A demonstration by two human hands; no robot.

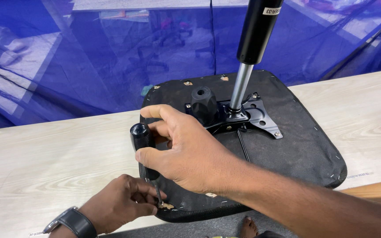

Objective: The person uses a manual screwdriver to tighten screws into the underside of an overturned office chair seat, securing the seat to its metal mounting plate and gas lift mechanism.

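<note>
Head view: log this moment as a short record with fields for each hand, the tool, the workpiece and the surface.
right hand: grips screwdriver handle
left hand: steadies the tip at the seat's near edge
screwdriver: black handle, upright
seat: black chair seat, underside up
mechanism: black plate with knob and gas cylinder
table: light wood

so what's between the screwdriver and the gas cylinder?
Head view: the black knob, on the metal plate, sits between the screwdriver and gas cylinder.
</note>
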